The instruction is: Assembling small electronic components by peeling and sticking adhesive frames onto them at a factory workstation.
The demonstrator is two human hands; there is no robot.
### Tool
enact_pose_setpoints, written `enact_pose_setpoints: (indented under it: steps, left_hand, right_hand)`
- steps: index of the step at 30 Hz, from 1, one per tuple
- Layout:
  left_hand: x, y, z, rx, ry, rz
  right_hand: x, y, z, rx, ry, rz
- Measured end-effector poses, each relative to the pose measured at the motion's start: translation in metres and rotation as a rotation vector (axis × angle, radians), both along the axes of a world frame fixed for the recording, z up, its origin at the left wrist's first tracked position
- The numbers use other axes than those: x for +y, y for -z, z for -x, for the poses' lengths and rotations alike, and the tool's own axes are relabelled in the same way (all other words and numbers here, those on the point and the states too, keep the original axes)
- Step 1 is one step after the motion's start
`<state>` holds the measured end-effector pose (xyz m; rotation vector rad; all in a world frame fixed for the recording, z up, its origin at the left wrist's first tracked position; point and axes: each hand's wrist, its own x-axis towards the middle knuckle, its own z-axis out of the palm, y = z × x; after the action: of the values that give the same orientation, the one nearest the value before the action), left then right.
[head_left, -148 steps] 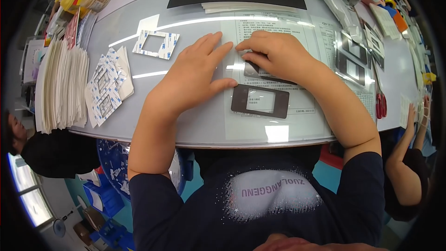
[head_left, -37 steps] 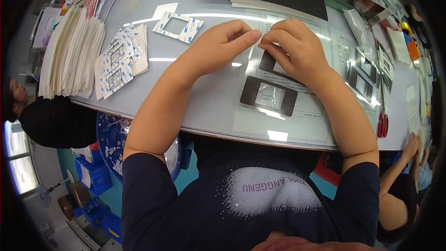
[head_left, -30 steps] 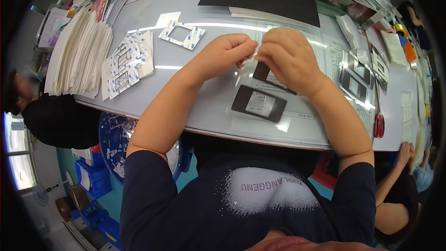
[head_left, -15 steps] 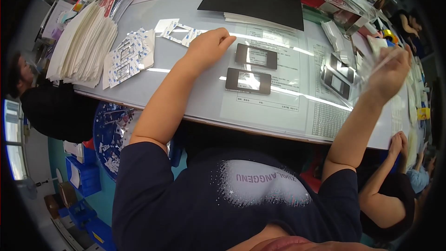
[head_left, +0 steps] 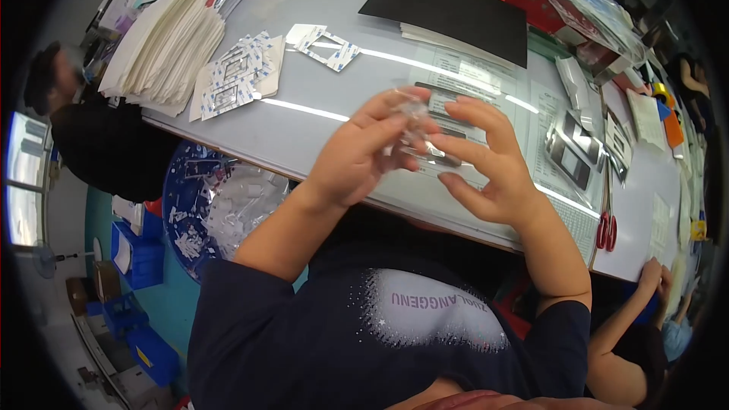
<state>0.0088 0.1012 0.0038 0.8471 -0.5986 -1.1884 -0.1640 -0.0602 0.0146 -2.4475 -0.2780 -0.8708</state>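
Note:
A crumpled piece of clear plastic film (head_left: 414,120) is bunched in the fingers of my left hand (head_left: 351,153), which is closed on it above the table. Facing it, my right hand (head_left: 492,175) has its fingers spread and curved; whether a fingertip touches the film I cannot tell. Below the hands lie two dark rectangular panels with clear windows, largely covered by my fingers; part of the upper panel (head_left: 438,97) shows. Farther left lies a single white frame with blue-marked backing (head_left: 347,58), beside a pile of similar frames (head_left: 237,80).
A thick stack of white sheets (head_left: 163,45) stands far left. At the back lies a black sheet (head_left: 456,15) over white paper. More windowed panels (head_left: 573,159) and red scissors (head_left: 606,231) lie right. A blue bin of scraps (head_left: 178,239) stands below the table's left edge.
My right hand has come from the far right to the middle, and its fingers have spread. My left hand has moved nearer, and the clear film is now in it. The view has shifted.

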Motion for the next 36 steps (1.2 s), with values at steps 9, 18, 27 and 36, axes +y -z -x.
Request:
enact_pose_setpoints:
  steps: [9, 18, 27, 36]
  left_hand:
    - [0.261, 0.138, -0.196, -1.306, -1.523, -0.856]
    - [0.216, 0.144, -0.212, -1.581, -1.422, -0.721]
    - [-0.041, 0.011, -0.235, -1.681, -0.353, -0.876]
    - [-0.088, 0.035, -0.255, -1.723, -0.202, -1.105]
  right_hand:
    - [-0.015, 0.004, 0.009, 0.018, 0.19, -0.074]
    - [-0.02, 0.01, 0.002, 0.021, 0.324, -0.116]
    - [-0.023, 0.016, -0.006, 0.017, 0.392, -0.01]
    - [-0.037, 0.017, 0.005, 0.015, 0.445, -0.003]
